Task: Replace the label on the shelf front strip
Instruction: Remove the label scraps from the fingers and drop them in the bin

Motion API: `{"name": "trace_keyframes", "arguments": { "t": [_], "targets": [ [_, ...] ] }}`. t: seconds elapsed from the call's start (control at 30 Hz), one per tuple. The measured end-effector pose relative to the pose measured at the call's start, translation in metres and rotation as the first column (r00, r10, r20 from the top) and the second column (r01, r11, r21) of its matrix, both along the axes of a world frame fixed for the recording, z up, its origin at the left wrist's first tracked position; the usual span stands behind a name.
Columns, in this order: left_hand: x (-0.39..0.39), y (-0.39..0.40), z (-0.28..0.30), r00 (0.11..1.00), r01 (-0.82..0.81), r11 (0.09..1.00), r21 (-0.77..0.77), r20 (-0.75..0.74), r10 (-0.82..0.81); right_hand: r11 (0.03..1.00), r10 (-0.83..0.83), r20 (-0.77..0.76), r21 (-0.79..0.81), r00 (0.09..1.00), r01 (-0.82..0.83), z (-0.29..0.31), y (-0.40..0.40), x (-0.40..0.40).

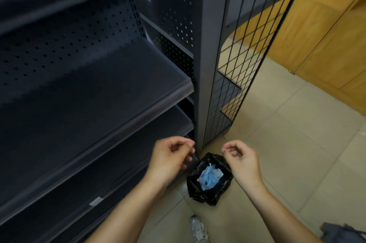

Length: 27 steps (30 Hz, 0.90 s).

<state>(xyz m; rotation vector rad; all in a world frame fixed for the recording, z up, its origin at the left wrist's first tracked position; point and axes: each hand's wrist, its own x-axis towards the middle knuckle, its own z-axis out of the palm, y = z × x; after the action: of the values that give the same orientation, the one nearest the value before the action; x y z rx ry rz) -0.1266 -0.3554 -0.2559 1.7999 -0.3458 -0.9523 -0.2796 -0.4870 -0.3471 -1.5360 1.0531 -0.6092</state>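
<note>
bin: black bag-lined, on tile floor, pale blue scraps inside | post: grey, just behind bin | mesh panel: black wire, right of post | wood cabinets: far right of bin | shoe: near side of bin

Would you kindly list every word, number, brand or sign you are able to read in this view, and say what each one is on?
No text can be read in this view.
Small white label on a lower dark shelf's front strip: too small and blurred to read; it may be blank.
Black plastic bag on the tiled floor, holding pale blue scraps: no print visible.
Grey-white shoe: no legible brand.
Dark metal shelves: no signs.
</note>
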Motion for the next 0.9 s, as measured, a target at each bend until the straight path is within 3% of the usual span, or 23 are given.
{"name": "trace_keyframes", "arguments": {
  "t": [0.23,0.43,0.9],
  "targets": [
    [0.015,0.028,0.068,0.992,-0.050,0.990,-0.128,0.107,0.064,0.982,0.099,0.000,-0.162,0.995,-0.098,0.067,0.011,0.032],
    [0.037,0.064,0.143,0.950,-0.155,0.942,-0.298,0.216,0.225,0.918,0.202,0.087,-0.364,0.976,-0.157,0.155,0.028,0.076],
    [0.066,0.177,0.262,0.800,-0.277,0.804,-0.527,0.336,0.497,0.756,0.505,0.267,-0.596,0.821,-0.271,0.315,0.101,0.162]
  ]
}}
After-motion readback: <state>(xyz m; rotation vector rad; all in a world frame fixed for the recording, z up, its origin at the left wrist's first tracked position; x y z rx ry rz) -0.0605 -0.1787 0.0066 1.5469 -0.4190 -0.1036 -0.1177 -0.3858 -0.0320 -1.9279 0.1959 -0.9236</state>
